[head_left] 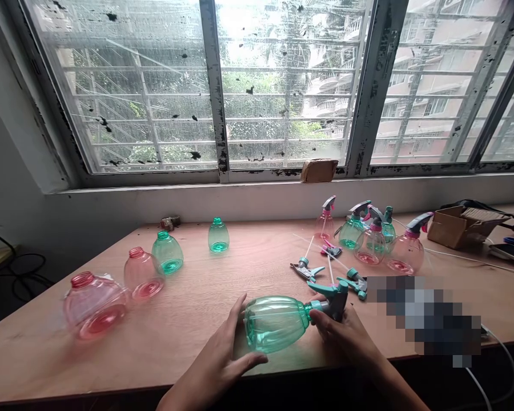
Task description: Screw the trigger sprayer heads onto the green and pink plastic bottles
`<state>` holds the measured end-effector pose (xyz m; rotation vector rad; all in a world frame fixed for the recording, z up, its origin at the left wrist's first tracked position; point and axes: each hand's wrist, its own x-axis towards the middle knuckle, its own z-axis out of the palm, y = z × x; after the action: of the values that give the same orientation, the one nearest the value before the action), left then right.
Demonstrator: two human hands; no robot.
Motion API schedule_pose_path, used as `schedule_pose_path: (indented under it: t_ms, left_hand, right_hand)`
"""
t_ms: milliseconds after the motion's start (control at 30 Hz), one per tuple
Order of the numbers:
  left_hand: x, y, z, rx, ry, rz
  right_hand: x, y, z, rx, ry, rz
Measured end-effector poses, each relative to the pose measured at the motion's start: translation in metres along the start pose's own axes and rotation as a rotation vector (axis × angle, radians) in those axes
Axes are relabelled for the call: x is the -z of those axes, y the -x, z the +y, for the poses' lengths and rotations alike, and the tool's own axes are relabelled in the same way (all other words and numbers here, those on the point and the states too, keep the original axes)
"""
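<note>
A green transparent spray bottle lies on its side in the air above the table's front edge, its grey and teal spray head pointing right. My right hand is closed around the bottle's neck and collar, thumb on the near side. At the bottle's base is my left hand, with thumb and fingers spread apart; whether it touches the plastic I cannot tell. Just behind lie loose spray heads with tubes, among them one grey and teal and another.
Open-necked bottles stand at left: two pink and two green. Several bottles with spray heads stand at back right, beside a cardboard box. A pixelated patch hides something at right, near a white cable.
</note>
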<state>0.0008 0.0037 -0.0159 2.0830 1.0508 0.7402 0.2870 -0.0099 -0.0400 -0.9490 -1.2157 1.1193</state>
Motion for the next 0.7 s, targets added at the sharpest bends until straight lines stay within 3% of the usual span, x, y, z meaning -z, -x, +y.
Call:
schedule_pose_path:
  t_ms: [200,500,700]
  left_hand:
    - [-0.002,0.001,0.004,-0.015,-0.131,-0.018]
    - [0.007,0.001,0.004,0.023,0.0,-0.056]
    - [0.001,0.001,-0.002,-0.001,-0.057,-0.057]
  right_hand:
    - [0.003,0.001,0.003,0.014,0.068,-0.026]
    - [0.003,0.0,0.008,0.01,0.026,0.014]
    - [0.003,-0.001,0.008,0.026,0.039,0.009]
